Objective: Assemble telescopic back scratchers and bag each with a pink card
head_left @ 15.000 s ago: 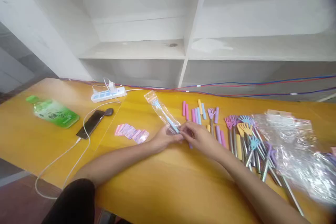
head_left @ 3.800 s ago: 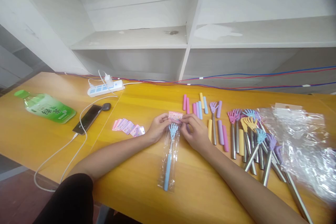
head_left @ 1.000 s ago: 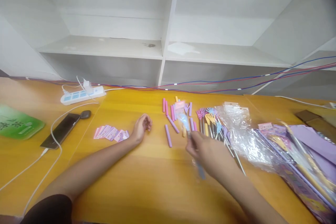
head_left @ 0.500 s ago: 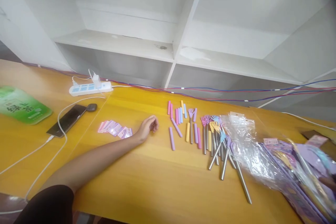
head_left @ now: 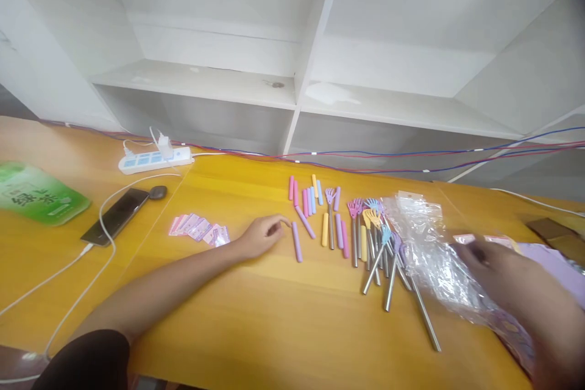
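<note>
My left hand (head_left: 262, 236) rests on the table with its index finger stretched out and the other fingers loosely curled, holding nothing. Its fingertip is right by the top end of a lilac handle sleeve (head_left: 297, 242); whether they touch I cannot tell. More sleeves in pink, blue, yellow and lilac lie beyond it, with one back scratcher (head_left: 331, 219) among them. Several more back scratchers (head_left: 373, 241) with metal rods and coloured claw heads are heaped to the right. Blurred by motion, my right hand (head_left: 498, 274) is over the clear plastic bags (head_left: 425, 244); its fingers cannot be made out.
Small printed cards (head_left: 198, 228) lie fanned left of my left hand. A phone (head_left: 116, 216) on a white cable, a dark earbud-like case (head_left: 158, 192), a green package (head_left: 41, 195) and a power strip (head_left: 155, 159) are further left. White shelving (head_left: 196, 82) stands behind.
My left hand has shifted right to the lilac sleeve, its index finger now extended. My right hand has come in from the right edge; the packaged back scratchers there are no longer visible.
</note>
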`<state>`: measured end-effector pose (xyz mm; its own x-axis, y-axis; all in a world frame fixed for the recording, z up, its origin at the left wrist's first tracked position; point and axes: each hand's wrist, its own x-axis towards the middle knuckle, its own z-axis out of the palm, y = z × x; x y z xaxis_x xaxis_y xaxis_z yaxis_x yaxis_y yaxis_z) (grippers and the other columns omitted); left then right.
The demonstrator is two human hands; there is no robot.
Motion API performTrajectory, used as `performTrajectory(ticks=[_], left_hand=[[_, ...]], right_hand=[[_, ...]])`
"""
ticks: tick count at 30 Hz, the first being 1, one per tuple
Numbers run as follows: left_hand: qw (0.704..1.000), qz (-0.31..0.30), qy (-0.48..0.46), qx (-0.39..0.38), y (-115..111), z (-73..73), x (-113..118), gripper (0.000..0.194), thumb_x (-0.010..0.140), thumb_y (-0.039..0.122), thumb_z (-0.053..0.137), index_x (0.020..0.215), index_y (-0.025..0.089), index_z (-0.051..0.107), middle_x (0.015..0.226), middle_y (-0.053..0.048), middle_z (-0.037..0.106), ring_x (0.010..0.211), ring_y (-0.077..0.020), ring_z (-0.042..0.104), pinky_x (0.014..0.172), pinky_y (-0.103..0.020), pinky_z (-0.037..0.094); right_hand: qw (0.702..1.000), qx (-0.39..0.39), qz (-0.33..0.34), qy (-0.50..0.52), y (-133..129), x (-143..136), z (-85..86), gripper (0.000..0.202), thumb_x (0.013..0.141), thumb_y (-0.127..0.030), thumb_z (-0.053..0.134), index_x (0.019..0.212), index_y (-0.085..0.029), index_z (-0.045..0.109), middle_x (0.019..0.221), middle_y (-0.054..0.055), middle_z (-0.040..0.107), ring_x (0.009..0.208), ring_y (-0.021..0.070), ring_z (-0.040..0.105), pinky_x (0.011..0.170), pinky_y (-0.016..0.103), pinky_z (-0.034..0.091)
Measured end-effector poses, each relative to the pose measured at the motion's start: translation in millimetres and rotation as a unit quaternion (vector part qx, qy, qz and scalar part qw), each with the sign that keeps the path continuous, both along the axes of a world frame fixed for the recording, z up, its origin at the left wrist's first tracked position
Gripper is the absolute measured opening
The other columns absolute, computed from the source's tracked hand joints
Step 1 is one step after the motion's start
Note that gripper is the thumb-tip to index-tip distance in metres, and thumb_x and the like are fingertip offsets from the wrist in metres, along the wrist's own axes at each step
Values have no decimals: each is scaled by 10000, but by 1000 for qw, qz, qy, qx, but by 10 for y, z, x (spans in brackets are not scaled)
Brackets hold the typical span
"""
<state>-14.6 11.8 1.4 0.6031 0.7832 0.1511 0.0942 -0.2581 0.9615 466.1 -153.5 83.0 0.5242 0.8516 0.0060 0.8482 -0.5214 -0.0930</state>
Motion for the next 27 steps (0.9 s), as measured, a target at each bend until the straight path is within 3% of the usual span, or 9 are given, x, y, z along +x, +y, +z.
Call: performTrajectory(ticks=[3, 7, 13, 18, 27], left_hand=[[969, -84, 108, 206, -80, 8, 4, 375, 980, 257, 532, 1308, 298, 710, 1021, -64, 737, 874, -208, 628, 854, -323, 451], [911, -131, 188, 342, -126, -25, 8, 400, 1022, 291, 480, 1369, 302, 679, 1025, -95, 721, 919, -236, 638, 905, -361, 444], [895, -133, 222, 364, -117, -34, 5, 348, 1057, 331, 442, 1289, 275, 695, 1053, -92, 714, 940, -237, 640, 898, -365, 431], [894, -138, 222, 363, -126, 9, 0, 296, 1053, 337, 453, 1195, 263, 702, 1036, -82, 712, 937, -230, 643, 901, -361, 435], [909, -128, 181, 352, -112, -14, -8, 336, 1054, 342, 461, 1291, 262, 686, 1072, -96, 720, 972, -233, 662, 915, -356, 454]], right_hand=[[986, -144, 67, 45, 323, -722, 10, 492, 1044, -577, 367, 791, -241, 622, 942, 148, 685, 849, 255, 651, 772, 375, 439], [981, -191, 44, 15, 567, -1251, -133, 498, 1047, -553, 370, 841, -206, 662, 946, 138, 694, 896, 291, 667, 769, 379, 462], [979, -205, -6, 17, 631, -1326, -235, 622, 1049, -610, 309, 902, -160, 713, 1030, 192, 694, 950, 322, 688, 812, 419, 506], [979, -200, -9, 30, 629, -1366, -281, 597, 1041, -560, 334, 878, -155, 741, 966, 191, 699, 895, 313, 697, 805, 425, 517], [987, -153, -16, 42, 599, -1332, -341, 457, 986, -476, 400, 787, -178, 684, 868, 154, 693, 784, 267, 662, 678, 338, 456]])
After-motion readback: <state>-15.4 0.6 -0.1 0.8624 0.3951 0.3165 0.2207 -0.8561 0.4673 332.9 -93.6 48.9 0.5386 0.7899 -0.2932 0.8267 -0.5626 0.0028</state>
